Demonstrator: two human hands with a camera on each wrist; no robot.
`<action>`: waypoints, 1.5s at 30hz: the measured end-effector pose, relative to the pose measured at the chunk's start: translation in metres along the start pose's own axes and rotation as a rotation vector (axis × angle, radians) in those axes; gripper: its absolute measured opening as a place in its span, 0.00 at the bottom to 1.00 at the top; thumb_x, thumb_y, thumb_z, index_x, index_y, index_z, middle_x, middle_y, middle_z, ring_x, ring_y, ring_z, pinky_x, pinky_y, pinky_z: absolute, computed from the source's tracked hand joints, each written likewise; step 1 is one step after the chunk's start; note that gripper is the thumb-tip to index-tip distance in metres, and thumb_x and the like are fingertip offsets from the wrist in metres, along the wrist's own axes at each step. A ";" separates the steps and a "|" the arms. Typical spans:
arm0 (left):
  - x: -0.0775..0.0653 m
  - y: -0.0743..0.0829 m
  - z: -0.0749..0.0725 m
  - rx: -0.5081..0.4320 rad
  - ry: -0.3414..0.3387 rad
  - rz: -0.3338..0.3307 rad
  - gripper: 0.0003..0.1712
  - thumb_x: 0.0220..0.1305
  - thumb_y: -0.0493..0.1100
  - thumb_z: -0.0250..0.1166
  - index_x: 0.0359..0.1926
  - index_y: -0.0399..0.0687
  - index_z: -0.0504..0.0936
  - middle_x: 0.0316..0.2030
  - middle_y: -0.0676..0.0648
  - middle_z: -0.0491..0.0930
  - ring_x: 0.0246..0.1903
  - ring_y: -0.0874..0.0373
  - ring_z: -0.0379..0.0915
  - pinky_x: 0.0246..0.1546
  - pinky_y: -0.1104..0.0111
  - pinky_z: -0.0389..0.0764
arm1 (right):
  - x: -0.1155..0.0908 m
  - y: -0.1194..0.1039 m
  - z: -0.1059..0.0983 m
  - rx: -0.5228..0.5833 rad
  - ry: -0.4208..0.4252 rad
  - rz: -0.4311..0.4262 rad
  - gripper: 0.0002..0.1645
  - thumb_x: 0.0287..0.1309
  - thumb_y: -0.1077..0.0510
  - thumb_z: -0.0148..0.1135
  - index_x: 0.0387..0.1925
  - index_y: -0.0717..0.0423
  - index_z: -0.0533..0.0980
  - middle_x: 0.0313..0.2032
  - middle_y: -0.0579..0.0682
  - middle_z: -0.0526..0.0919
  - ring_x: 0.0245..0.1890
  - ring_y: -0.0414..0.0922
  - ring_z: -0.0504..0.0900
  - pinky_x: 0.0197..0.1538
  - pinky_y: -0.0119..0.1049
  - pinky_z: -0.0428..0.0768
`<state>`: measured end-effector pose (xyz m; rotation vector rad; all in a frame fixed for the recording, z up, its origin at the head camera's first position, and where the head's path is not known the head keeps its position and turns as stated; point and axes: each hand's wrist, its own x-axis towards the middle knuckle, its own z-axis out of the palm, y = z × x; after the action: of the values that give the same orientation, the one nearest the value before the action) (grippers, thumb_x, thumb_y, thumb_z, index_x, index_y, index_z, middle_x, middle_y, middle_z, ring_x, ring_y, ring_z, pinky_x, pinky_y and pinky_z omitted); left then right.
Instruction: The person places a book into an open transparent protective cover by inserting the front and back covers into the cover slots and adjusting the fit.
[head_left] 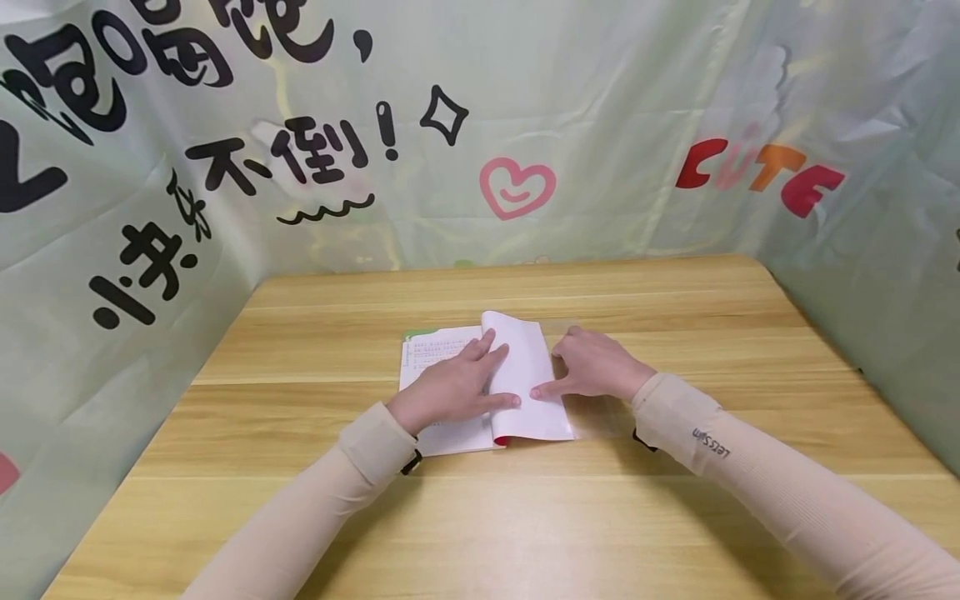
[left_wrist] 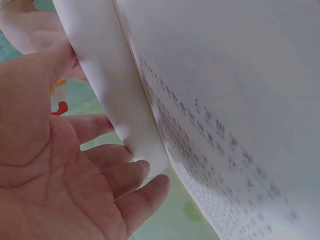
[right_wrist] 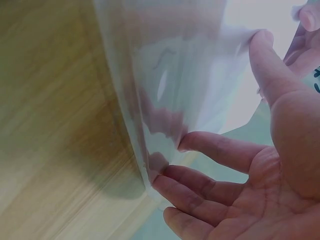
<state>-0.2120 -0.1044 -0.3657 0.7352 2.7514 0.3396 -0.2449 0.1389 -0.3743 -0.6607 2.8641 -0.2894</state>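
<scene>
An open book lies on the wooden table, its printed left page partly under my left hand. To the right stands a blank white leaf, slightly bowed, with a bit of red at its lower corner. My left fingers are spread and rest on this leaf near the fold. My right hand is at the leaf's right edge, its thumb on the white surface. A clear plastic cover extends along that edge in the right wrist view, and my right fingertips touch it. Small print shows in the left wrist view.
The wooden table extends around the book on all sides. A pale cloth backdrop with black characters, a pink heart and coloured letters encloses the back and sides. A green corner shows at the book's upper left.
</scene>
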 end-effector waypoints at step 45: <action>0.008 -0.013 0.007 -0.134 -0.106 0.056 0.56 0.76 0.67 0.62 0.88 0.51 0.44 0.88 0.46 0.40 0.87 0.43 0.39 0.86 0.50 0.52 | -0.001 0.010 -0.005 0.111 -0.055 -0.088 0.28 0.63 0.34 0.75 0.33 0.56 0.81 0.23 0.44 0.62 0.25 0.41 0.63 0.32 0.34 0.64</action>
<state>-0.2216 -0.1101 -0.3778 0.7739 2.5843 0.4776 -0.2495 0.1494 -0.3715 -0.7614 2.7478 -0.4327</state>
